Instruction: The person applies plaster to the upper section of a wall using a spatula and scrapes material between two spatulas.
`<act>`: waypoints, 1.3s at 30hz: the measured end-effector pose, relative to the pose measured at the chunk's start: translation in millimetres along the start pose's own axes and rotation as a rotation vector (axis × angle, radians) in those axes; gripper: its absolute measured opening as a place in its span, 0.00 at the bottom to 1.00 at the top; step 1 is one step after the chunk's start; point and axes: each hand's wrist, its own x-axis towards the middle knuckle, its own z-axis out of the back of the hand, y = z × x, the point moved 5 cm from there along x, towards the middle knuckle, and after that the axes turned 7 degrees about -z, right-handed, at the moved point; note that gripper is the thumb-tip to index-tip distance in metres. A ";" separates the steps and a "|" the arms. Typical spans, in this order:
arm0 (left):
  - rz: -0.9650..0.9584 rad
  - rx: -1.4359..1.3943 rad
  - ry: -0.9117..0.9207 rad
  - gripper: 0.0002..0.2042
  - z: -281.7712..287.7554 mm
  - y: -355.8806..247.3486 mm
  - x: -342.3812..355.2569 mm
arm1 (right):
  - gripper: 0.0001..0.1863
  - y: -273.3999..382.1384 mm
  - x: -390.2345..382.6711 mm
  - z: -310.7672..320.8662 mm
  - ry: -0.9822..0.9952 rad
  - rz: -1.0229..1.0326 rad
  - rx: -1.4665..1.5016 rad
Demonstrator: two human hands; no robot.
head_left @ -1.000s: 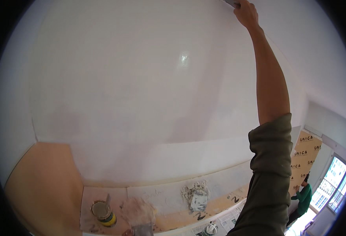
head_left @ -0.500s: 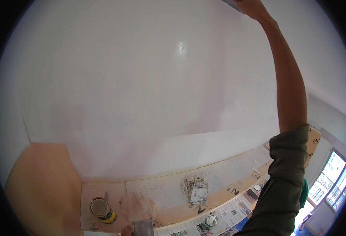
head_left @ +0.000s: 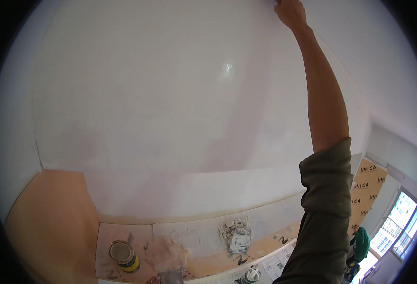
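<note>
The right hand [head_left: 291, 13] is reached high up the pale wall [head_left: 147, 94], its fingers curled about a flat tool [head_left: 275, 1] of which only a dark sliver shows before the upper edge cuts it off. The left hand [head_left: 152, 280] is far from it, down at the lower edge, just beside a grey plate [head_left: 171, 276]; so little of that hand shows that I cannot tell how firmly it grips, or whether it bears the plate's weight.

The step in hand looks like spreading or smoothing a coat near the top of the wall, close to where the ceiling [head_left: 374, 57] begins. As I judge it, the next move calls for a level, steady stroke with even pressure — and the plate kept at the ready below. Whether the tool's edge touches the wall cannot be seen.

Beneath the wall, on a brown protective sheet [head_left: 213, 266], stands a can [head_left: 131, 263] with a yellow band, a handle poking out of it. Right of it lies a crumbly grey heap [head_left: 234, 228] — well apart from the plate — and a small tub [head_left: 251, 275] sits near newspaper [head_left: 272, 266].
</note>
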 end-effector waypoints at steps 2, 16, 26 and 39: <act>0.029 -0.011 -0.113 0.10 -1.1 -3.2 -3.3 | 0.18 20.4 -26.6 2.4 0.023 -0.031 0.142; -0.012 -0.129 0.003 0.10 0.9 14.0 12.5 | 0.14 -7.3 12.2 9.9 -0.151 0.121 0.030; 0.089 -0.019 -0.052 0.12 -4.4 -25.8 -11.1 | 0.14 3.0 15.8 17.1 -0.120 0.081 0.018; 0.067 -0.050 0.062 0.12 -1.5 -26.0 8.7 | 0.11 -10.6 -15.9 45.3 -0.003 0.141 0.008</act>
